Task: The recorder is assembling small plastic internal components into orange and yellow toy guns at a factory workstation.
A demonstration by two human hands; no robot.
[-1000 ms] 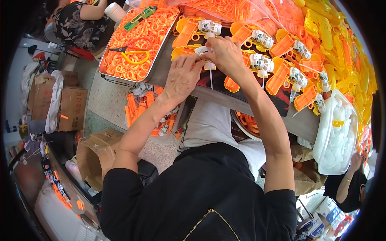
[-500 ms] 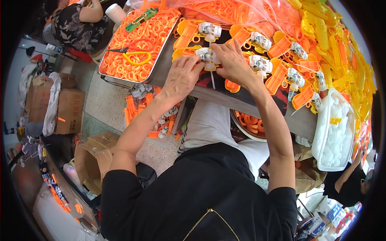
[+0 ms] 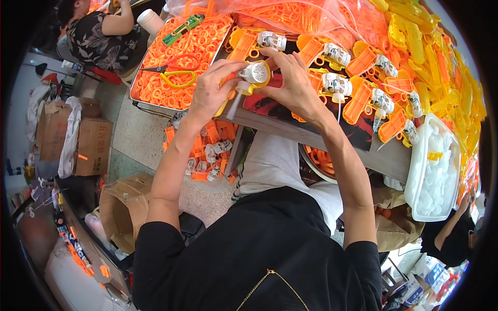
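Note:
My left hand grips an orange and yellow plastic toy assembly, lifted off the work surface and tilted. Its white round end faces up, and a translucent nozzle-like piece hangs below it. My right hand is curled about the right side of the same piece, thumb and index finger at its yellow edge. Several similar assemblies with white printed cylinders lie in rows on the dark mat to the right, among them one with a white cylinder close to my right hand.
Left on the table, a metal tray holds orange rings, scissors and a green packet. A white bin of translucent parts stands right, beside piled yellow shells. Below are orange parts; a co-worker sits far left.
Both hands have raised the assembly off the mat and moved it left, turning its round white end upward. The other assemblies in the rows stay where they were.

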